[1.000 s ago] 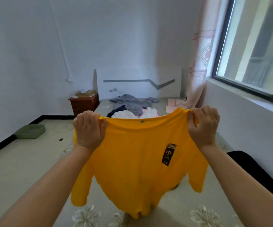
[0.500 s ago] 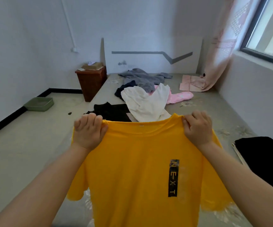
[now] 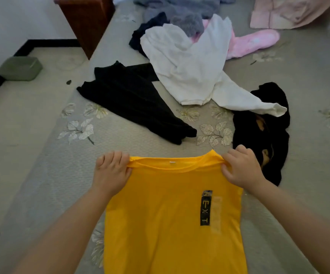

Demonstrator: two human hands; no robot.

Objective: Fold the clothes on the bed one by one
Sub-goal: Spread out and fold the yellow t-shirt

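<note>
- Our two hands, left hand (image 3: 111, 173) and right hand (image 3: 241, 169), grip one yellow T-shirt (image 3: 166, 218) at its shoulders (low over the bed (image 3: 41, 175)).
- Beyond: two black garments (image 3: 132, 99) (image 3: 263, 133), one white top (image 3: 191, 64).

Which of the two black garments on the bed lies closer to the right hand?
The crumpled black garment just beyond the right hand. The other black garment lies spread out farther away, up and left.

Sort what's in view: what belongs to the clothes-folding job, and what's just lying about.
Job: yellow T-shirt held at the shoulders by left hand and right hand; white top; black garment; grey garment; pink garment.

Lying about: green tray; brown cabinet.
</note>
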